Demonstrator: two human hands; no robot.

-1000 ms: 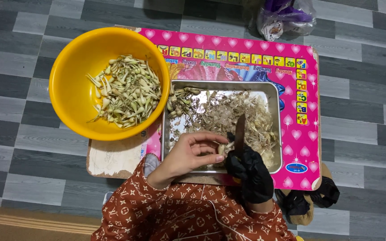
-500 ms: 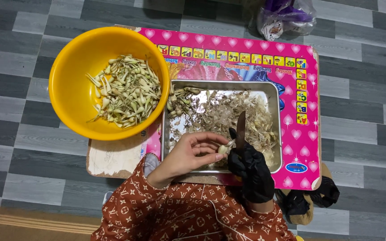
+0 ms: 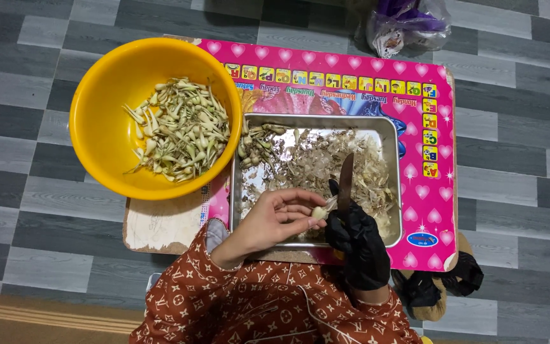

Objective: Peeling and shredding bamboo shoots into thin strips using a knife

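Now left hand (image 3: 274,220) pinches pale bulb (image 3: 320,213) beside right hand (image 3: 358,239) gripping knife (image 3: 345,183).

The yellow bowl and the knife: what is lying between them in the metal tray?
In the head view, a small heap of unpeeled stalks and loose peelings lie in the metal tray between yellow bowl and knife.

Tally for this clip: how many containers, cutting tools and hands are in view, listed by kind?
Bowls: 1, the yellow bowl of trimmed stalks
Trays: 1, the metal tray of peelings
Knives: 1, the knife in the gloved right hand
Hands: 2, the right hand and the bare left hand, which pinches a small pale bulb
Total: 5
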